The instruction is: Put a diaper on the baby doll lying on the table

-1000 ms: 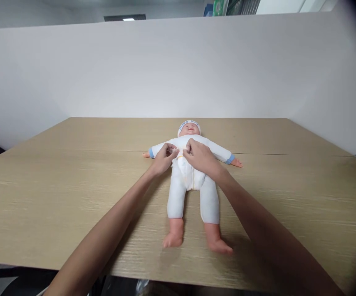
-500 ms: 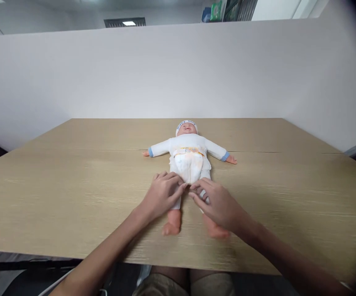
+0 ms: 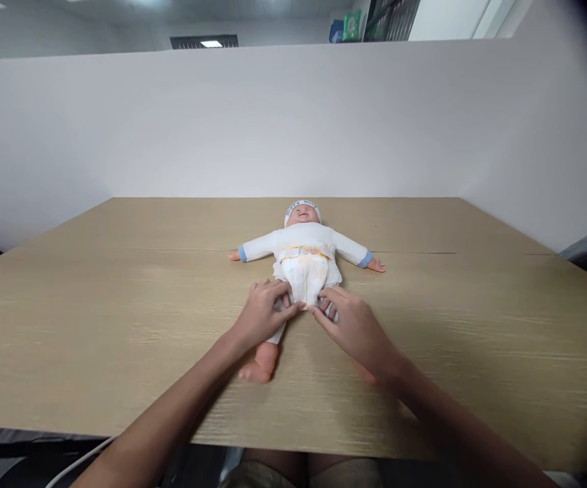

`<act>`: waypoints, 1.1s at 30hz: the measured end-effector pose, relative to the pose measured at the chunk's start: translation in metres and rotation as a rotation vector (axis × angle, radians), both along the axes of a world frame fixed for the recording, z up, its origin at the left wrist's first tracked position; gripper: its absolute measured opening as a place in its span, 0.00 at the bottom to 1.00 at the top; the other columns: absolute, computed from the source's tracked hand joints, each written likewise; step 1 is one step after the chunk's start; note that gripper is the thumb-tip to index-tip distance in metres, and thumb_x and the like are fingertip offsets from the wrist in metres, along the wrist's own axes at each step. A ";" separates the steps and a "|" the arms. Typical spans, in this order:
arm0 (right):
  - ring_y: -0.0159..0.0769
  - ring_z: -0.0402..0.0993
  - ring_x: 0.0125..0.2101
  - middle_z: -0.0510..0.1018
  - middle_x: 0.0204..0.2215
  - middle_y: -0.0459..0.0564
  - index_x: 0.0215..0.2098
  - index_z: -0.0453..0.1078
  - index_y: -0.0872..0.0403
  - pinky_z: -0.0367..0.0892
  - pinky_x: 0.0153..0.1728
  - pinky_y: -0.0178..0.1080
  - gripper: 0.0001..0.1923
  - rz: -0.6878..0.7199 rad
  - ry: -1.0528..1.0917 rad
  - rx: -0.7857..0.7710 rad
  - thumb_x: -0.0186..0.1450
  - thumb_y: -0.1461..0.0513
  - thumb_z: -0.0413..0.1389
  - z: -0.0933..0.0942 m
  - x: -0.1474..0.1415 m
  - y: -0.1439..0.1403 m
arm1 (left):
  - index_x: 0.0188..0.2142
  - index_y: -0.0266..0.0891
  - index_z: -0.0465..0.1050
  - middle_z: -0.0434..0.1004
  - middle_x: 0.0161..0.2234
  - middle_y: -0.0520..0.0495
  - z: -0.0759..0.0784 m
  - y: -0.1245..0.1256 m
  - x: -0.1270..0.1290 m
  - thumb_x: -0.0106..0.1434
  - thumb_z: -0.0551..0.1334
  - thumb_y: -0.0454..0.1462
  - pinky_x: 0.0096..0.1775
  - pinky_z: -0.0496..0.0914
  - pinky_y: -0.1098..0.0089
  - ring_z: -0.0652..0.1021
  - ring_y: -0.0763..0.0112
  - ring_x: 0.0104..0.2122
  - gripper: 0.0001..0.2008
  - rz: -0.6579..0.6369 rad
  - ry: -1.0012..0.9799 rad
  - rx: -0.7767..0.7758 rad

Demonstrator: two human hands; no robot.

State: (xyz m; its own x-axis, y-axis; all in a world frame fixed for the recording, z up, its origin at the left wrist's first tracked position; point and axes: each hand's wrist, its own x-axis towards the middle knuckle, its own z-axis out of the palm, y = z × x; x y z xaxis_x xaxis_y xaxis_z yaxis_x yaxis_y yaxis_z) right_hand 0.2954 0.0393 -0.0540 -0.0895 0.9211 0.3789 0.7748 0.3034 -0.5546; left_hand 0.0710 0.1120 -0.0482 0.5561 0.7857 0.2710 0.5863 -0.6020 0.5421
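Two thumbs, those of the left hand (image 3: pixel 260 312) and right hand (image 3: pixel 357 329), point inward just below mid-frame, other fingers curled by the leg edges of the diaper (image 3: pixel 306 274) — whether they pinch it, I cannot tell. Working these edges well likely calls for light, even tension on both sides. The diaper sits mid-frame on the doll (image 3: pixel 304 236), lying face-up on the table (image 3: pixel 120 305); a pale partition (image 3: pixel 273 122) spans the upper frame.
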 end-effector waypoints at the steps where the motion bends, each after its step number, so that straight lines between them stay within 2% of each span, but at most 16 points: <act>1: 0.43 0.78 0.32 0.81 0.37 0.50 0.37 0.71 0.48 0.70 0.36 0.44 0.08 0.007 0.005 0.014 0.76 0.60 0.62 -0.002 0.000 -0.001 | 0.34 0.44 0.73 0.82 0.39 0.47 0.000 0.000 -0.001 0.75 0.67 0.52 0.50 0.67 0.57 0.77 0.56 0.44 0.18 -0.006 -0.013 0.011; 4: 0.40 0.76 0.30 0.80 0.42 0.50 0.43 0.74 0.49 0.72 0.36 0.44 0.02 0.021 0.054 0.019 0.75 0.60 0.62 -0.005 -0.002 -0.005 | 0.40 0.44 0.78 0.82 0.51 0.43 0.000 -0.001 -0.004 0.75 0.68 0.49 0.56 0.69 0.55 0.77 0.54 0.52 0.12 -0.024 -0.075 0.040; 7: 0.39 0.76 0.30 0.80 0.46 0.51 0.46 0.74 0.49 0.73 0.36 0.45 0.03 0.014 0.071 0.024 0.75 0.60 0.62 -0.004 -0.006 -0.010 | 0.44 0.45 0.80 0.81 0.58 0.42 0.001 -0.003 -0.005 0.76 0.67 0.46 0.59 0.68 0.53 0.76 0.53 0.55 0.09 -0.060 -0.118 0.029; 10: 0.41 0.77 0.34 0.81 0.48 0.51 0.46 0.72 0.49 0.71 0.38 0.44 0.03 -0.003 0.060 0.026 0.74 0.60 0.61 -0.002 -0.010 -0.013 | 0.43 0.44 0.78 0.83 0.50 0.44 0.000 -0.004 -0.005 0.77 0.65 0.45 0.55 0.68 0.54 0.75 0.54 0.50 0.09 -0.074 -0.106 -0.011; 12: 0.42 0.77 0.36 0.82 0.44 0.50 0.45 0.72 0.49 0.69 0.38 0.43 0.04 -0.017 0.054 0.001 0.74 0.59 0.61 -0.001 -0.012 -0.013 | 0.40 0.43 0.76 0.80 0.42 0.46 -0.003 -0.003 -0.005 0.76 0.66 0.46 0.52 0.67 0.56 0.74 0.55 0.47 0.10 -0.030 -0.103 -0.047; 14: 0.42 0.77 0.32 0.81 0.35 0.46 0.46 0.71 0.49 0.66 0.35 0.42 0.07 -0.056 0.084 -0.053 0.73 0.56 0.62 -0.003 -0.011 -0.010 | 0.42 0.43 0.74 0.77 0.41 0.47 -0.007 -0.002 -0.005 0.73 0.69 0.46 0.50 0.67 0.58 0.74 0.57 0.46 0.11 0.016 -0.166 -0.098; 17: 0.40 0.73 0.25 0.76 0.25 0.40 0.47 0.69 0.48 0.63 0.31 0.40 0.12 -0.124 0.222 -0.144 0.72 0.52 0.62 -0.005 -0.006 -0.003 | 0.48 0.44 0.69 0.76 0.45 0.49 -0.014 0.003 -0.004 0.69 0.73 0.45 0.49 0.69 0.61 0.76 0.61 0.46 0.17 0.019 -0.366 -0.221; 19: 0.38 0.72 0.23 0.80 0.28 0.41 0.46 0.68 0.47 0.64 0.30 0.40 0.16 -0.146 0.333 -0.162 0.70 0.49 0.63 -0.004 0.001 0.001 | 0.48 0.44 0.65 0.76 0.44 0.50 -0.019 0.006 -0.003 0.67 0.75 0.46 0.46 0.69 0.64 0.76 0.65 0.43 0.21 0.025 -0.491 -0.306; 21: 0.38 0.74 0.25 0.86 0.35 0.45 0.45 0.68 0.47 0.66 0.32 0.41 0.19 -0.167 0.385 -0.153 0.67 0.47 0.66 -0.001 0.008 0.003 | 0.48 0.44 0.66 0.76 0.44 0.50 -0.022 0.008 -0.003 0.64 0.77 0.48 0.45 0.70 0.65 0.77 0.66 0.42 0.25 0.061 -0.562 -0.368; 23: 0.41 0.80 0.29 0.89 0.40 0.48 0.44 0.71 0.47 0.68 0.35 0.42 0.19 -0.187 0.373 -0.145 0.66 0.45 0.67 0.003 0.013 0.003 | 0.49 0.43 0.69 0.78 0.46 0.48 -0.022 0.007 -0.004 0.61 0.79 0.49 0.45 0.70 0.65 0.78 0.66 0.43 0.27 0.106 -0.568 -0.405; 26: 0.46 0.86 0.37 0.91 0.40 0.49 0.41 0.77 0.47 0.71 0.40 0.44 0.17 -0.176 0.328 -0.140 0.67 0.45 0.67 0.007 0.018 0.000 | 0.50 0.41 0.75 0.81 0.46 0.47 -0.018 0.004 -0.005 0.61 0.79 0.51 0.46 0.71 0.64 0.79 0.64 0.42 0.26 0.137 -0.497 -0.396; 30: 0.49 0.86 0.39 0.91 0.38 0.49 0.36 0.82 0.47 0.70 0.42 0.45 0.16 -0.134 0.229 -0.115 0.70 0.46 0.63 0.008 0.015 0.000 | 0.45 0.40 0.83 0.87 0.43 0.46 -0.008 0.001 -0.004 0.68 0.72 0.56 0.46 0.71 0.63 0.81 0.60 0.42 0.22 0.044 -0.386 -0.381; 33: 0.49 0.85 0.41 0.90 0.39 0.50 0.35 0.83 0.48 0.70 0.45 0.45 0.18 -0.093 0.269 -0.153 0.71 0.45 0.63 0.005 0.013 0.006 | 0.48 0.40 0.86 0.89 0.48 0.44 -0.003 0.003 -0.002 0.69 0.71 0.58 0.47 0.73 0.62 0.82 0.57 0.46 0.25 -0.012 -0.459 -0.578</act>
